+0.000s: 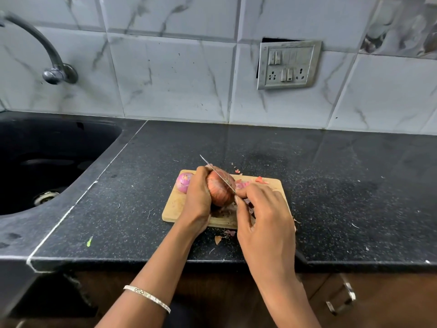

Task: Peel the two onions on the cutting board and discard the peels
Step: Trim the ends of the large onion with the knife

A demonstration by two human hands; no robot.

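A small wooden cutting board (173,209) lies on the black counter. My left hand (197,197) grips a brown-skinned onion (220,190) standing on the board. My right hand (262,216) holds a thin knife (216,172), its blade lying across the top of that onion with the tip pointing up and left. The knife's handle is hidden inside my right hand. A pink peeled onion (184,181) sits at the board's far left corner, behind my left hand. Loose peels (261,179) lie on the board's far right part.
A black sink (47,159) with a drain is set into the counter at the left, under a metal tap (50,65). Peel scraps (218,239) lie on the counter in front of the board. A tiled wall with a socket plate (288,65) stands behind.
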